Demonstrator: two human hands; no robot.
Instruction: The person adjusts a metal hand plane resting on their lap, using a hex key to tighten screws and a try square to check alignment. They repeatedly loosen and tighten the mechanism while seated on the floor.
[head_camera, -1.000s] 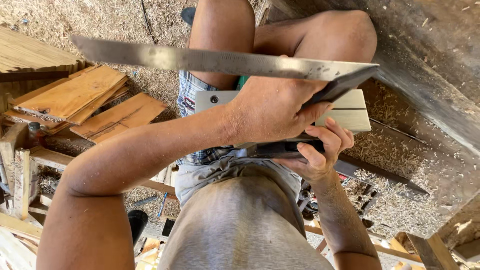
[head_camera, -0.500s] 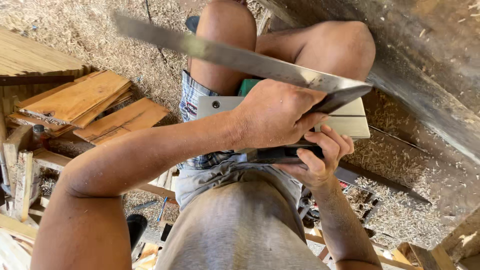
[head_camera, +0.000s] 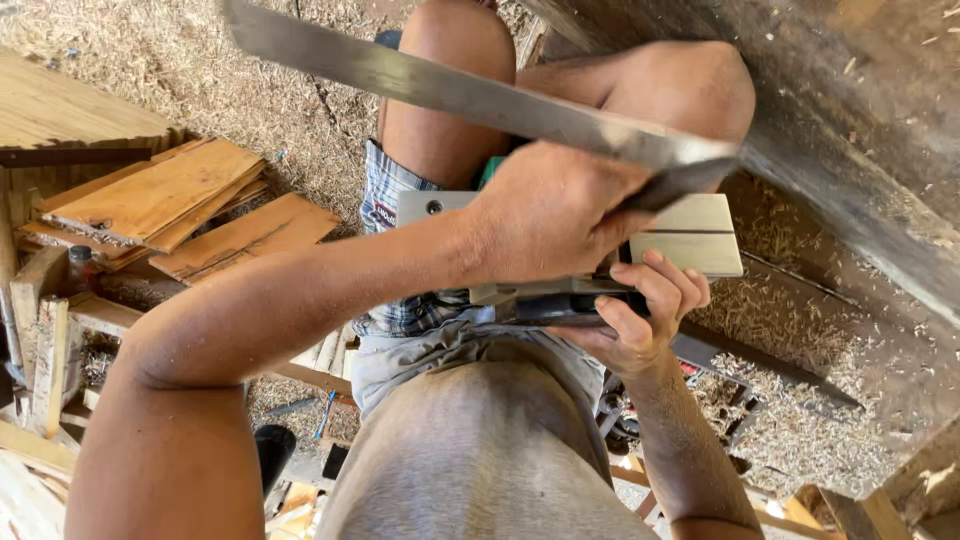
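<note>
My left hand (head_camera: 550, 215) is closed around the dark handle of a try square, and its long steel blade (head_camera: 420, 85) slants up to the left above my knees. Under that hand a power planer (head_camera: 690, 235) rests on my lap with its pale flat sole turned upward. My right hand (head_camera: 640, 310) grips the planer's near edge from below, fingers curled over its dark body. The square's handle lies across the sole. Much of the planer's body is hidden behind my left hand and forearm.
Short wooden boards (head_camera: 160, 195) are stacked on the left over a floor thick with wood shavings (head_camera: 150, 60). A heavy rough timber beam (head_camera: 850, 120) runs down the right side. Wood offcuts (head_camera: 50, 360) and a small bottle (head_camera: 80, 268) lie at the lower left.
The square's blade has swung from nearly level to a steep slant, its far end now higher at the top left. Both hands have kept their grips.
</note>
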